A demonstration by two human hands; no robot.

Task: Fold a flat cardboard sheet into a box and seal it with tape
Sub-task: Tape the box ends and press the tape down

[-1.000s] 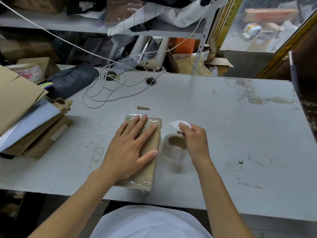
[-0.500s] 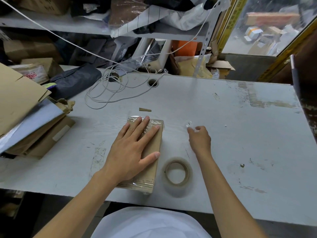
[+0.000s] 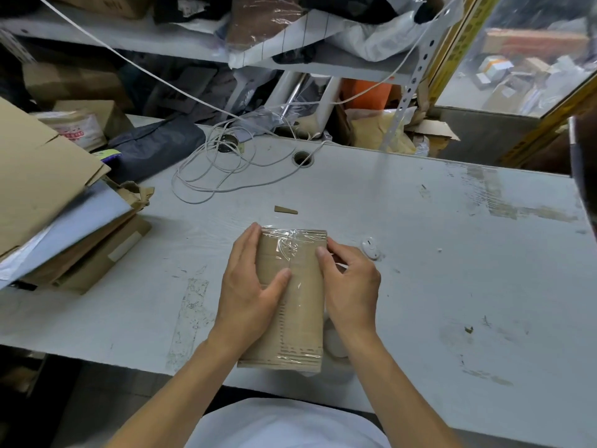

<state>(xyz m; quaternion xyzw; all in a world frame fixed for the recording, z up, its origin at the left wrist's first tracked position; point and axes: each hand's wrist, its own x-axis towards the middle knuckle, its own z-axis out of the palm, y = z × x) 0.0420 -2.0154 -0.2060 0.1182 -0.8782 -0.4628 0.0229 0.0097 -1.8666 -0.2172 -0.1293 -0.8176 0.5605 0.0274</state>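
We had the box (image 3: 292, 295) between both hands on the bench (image 3: 420, 253), near its front edge. Our left hand (image 3: 255, 286) gripped its left side, thumb across the taped top; our right hand (image 3: 350, 286) gripped the right side, fingers curled.

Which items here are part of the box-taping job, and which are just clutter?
In the job: cardboard box, left hand, right hand, tape roll mostly hidden under the right wrist.
Lying about: white cable, cardboard scrap, cardboard stack, small white piece.
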